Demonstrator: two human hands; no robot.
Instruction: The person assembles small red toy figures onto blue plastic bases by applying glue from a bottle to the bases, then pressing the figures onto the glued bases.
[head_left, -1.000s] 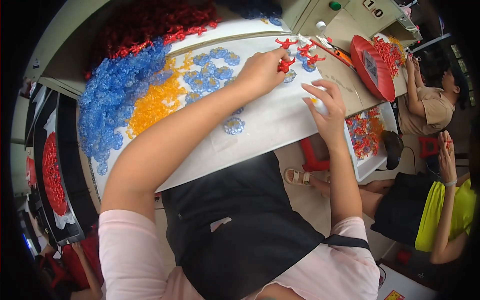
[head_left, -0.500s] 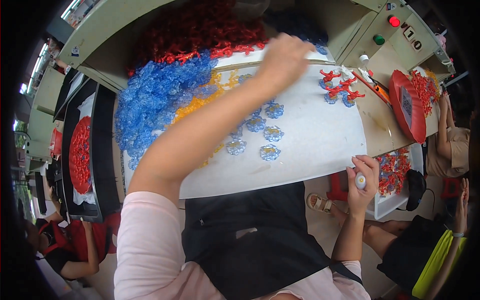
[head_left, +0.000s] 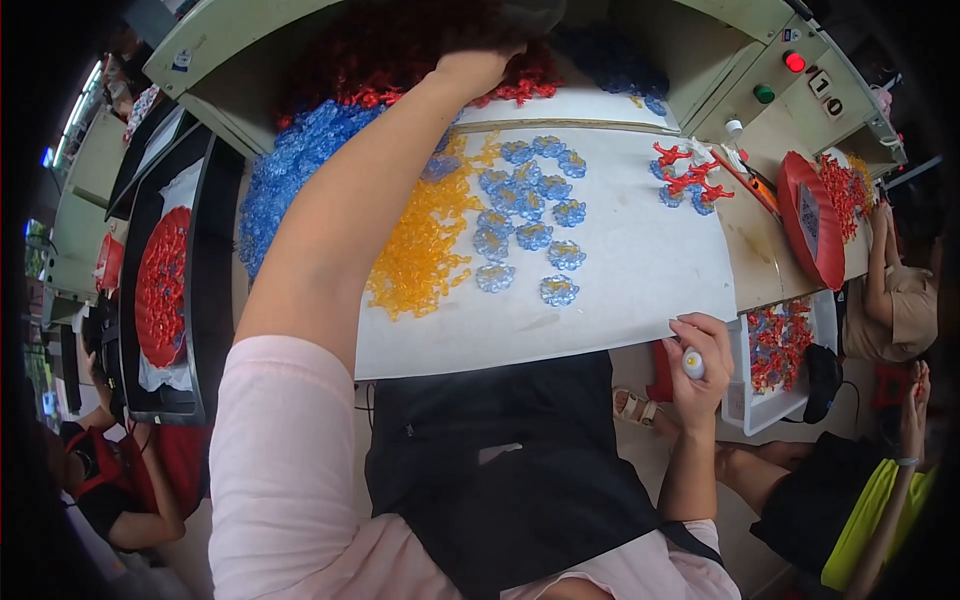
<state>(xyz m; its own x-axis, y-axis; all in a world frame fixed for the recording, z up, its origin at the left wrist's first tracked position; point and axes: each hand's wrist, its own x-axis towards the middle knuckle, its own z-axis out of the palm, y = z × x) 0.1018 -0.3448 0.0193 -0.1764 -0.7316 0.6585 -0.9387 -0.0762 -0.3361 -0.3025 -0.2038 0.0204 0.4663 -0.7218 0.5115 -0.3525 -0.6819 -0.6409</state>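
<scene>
Red pieces fill one scalloped dish (head_left: 166,360) far left, then it's one blue heap (head_left: 285,180), one red heap (head_left: 400,45), one amber heap (head_left: 420,245). Left hand (head_left: 475,72) is at the red heap, fingertips hidden, so I can't tell what it grips! On the white sheet (head_left: 640,270), roughly fifteen blue rosettes (head_left: 534,235), some overlapping; further right, at least three red figures (head_left: 690,181), blue showing beneath. Right hand (head_left: 706,368) curls round one white bottle (head_left: 693,364) by the sheet's near edge; beyond, one white bin (head_left: 740,385), one tilted red dish (head_left: 825,265).

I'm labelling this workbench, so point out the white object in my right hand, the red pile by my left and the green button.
White object (head_left: 694,364), head view: its rounded end.
Red pile (head_left: 412,40), head view: middle of the heap.
Green button (head_left: 764,94), head view: its front face.
</scene>
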